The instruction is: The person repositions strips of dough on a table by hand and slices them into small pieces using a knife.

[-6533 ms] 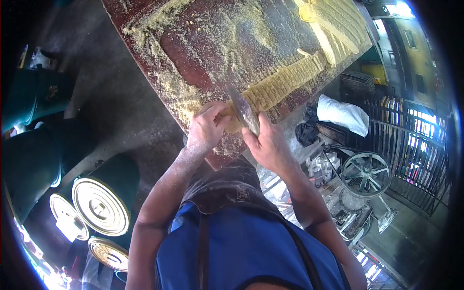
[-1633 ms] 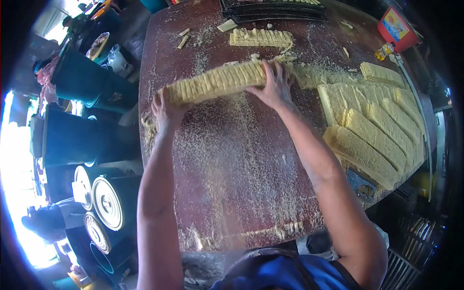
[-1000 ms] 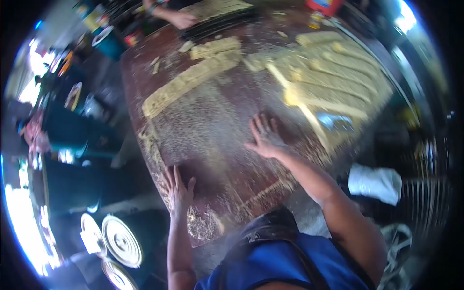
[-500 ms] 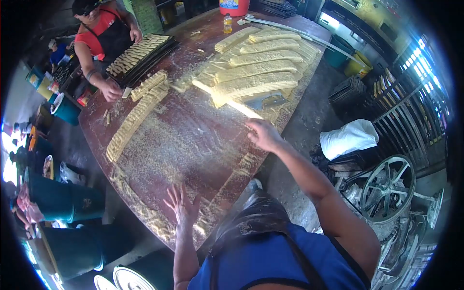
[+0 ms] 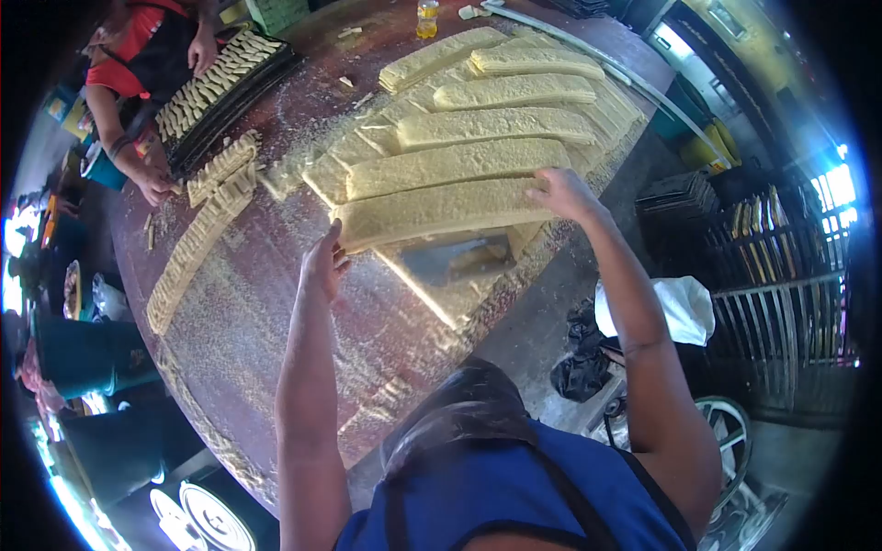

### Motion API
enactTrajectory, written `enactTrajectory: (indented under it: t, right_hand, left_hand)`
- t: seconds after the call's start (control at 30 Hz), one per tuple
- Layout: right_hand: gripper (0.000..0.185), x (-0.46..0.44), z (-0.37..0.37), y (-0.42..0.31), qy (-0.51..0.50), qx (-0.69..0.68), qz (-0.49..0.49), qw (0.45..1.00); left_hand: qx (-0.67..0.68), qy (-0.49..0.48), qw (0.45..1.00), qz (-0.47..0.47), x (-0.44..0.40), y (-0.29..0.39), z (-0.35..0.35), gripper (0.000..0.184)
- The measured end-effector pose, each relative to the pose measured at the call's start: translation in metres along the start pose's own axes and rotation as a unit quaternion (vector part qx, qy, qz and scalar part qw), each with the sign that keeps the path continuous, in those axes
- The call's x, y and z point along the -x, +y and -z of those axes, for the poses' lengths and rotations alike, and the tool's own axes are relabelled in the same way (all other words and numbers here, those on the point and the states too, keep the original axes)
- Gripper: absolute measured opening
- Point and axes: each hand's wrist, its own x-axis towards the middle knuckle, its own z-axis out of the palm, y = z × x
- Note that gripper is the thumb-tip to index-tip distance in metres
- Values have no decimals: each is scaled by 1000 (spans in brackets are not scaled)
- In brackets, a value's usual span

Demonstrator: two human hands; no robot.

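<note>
Both my hands are at the nearest of several long, floured dough strips, a layered stack lying across the table. My left hand closes on its left end, thumb on top and fingers curled below. At the right end, my right hand pinches the strip from above. Just below the strip lies a wide metal blade with a handle. A pale straight stick runs beside the blade toward the table's near edge. More dough strips lie in a row behind.
Across the floury table, a co-worker's hand is by a row of cut dough pieces. A dark tray of pieces sits by that person. A yellow bottle and a long pale bar are at the back.
My right hand has let go of the pale stick and moved to the nearest dough strip. My left hand has risen from the near tabletop to the strip's left end. The view has shifted.
</note>
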Motion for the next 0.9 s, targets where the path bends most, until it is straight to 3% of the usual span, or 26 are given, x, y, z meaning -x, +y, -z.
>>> enactTrajectory:
  t: [0.17,0.23,0.3,0.37,0.6,0.67,0.7,0.77,0.87,0.9]
  right_hand:
    - [77,-28,6,45,-119,10,31,992]
    - [80,-34,5,53,-143,-6,123,982]
    - [84,-37,5,55,-161,-34,150,975]
    - [86,-41,4,54,-175,-53,172,968]
    - [88,-53,5,37,-257,11,136,957]
    - [88,-54,8,33,-273,14,132,953]
    - [89,-52,10,30,-275,-2,116,954]
    - [89,-56,5,35,-276,-16,107,955]
    - [88,-66,-10,47,-246,-34,109,963]
    - [88,-70,2,35,-315,-30,94,944]
  left_hand:
    - [-82,21,996,43,-1,9,-13,81]
    - [-189,49,979,53,7,27,-27,88]
    - [-236,71,968,37,19,33,-38,92]
    - [-222,-4,975,1,12,32,-32,94]
    - [-211,15,977,13,7,35,-28,96]
    - [-160,-62,985,30,-11,26,-16,99]
    - [-157,-57,986,31,-16,20,-14,99]
    - [-232,45,972,-9,-21,9,-18,100]
    - [-242,21,969,-46,11,35,-37,103]
    - [-240,26,969,-47,9,34,-34,103]
